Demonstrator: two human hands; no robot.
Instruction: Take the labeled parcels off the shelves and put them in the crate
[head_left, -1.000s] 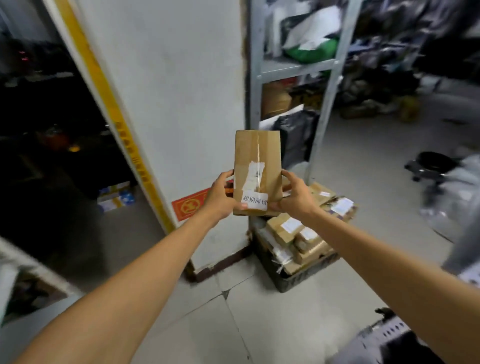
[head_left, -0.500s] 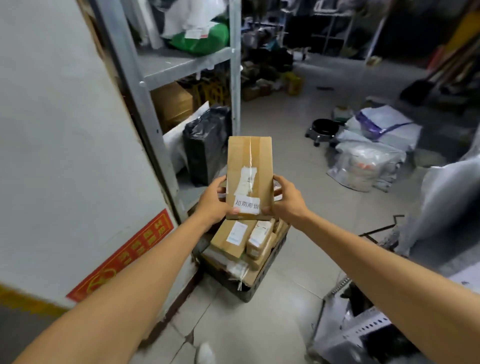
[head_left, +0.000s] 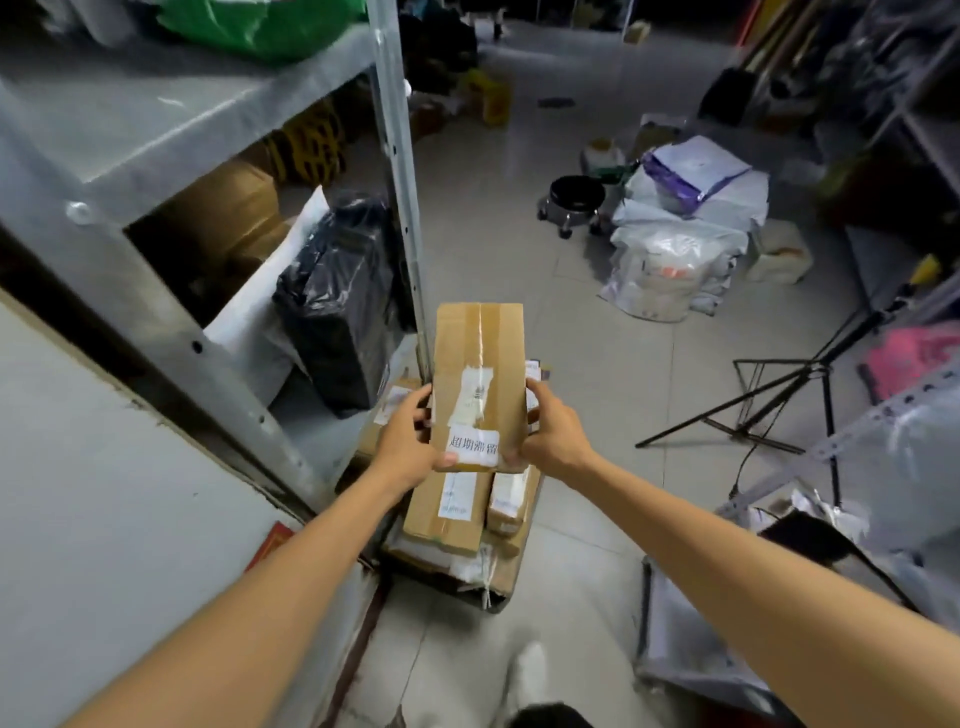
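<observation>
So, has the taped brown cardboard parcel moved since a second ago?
Yes. The taped brown cardboard parcel came toward the dark plastic crate and now overlaps its stacked boxes.

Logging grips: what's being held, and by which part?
A cardboard parcel, at its lower end: left hand on the left edge, right hand on the right.
</observation>
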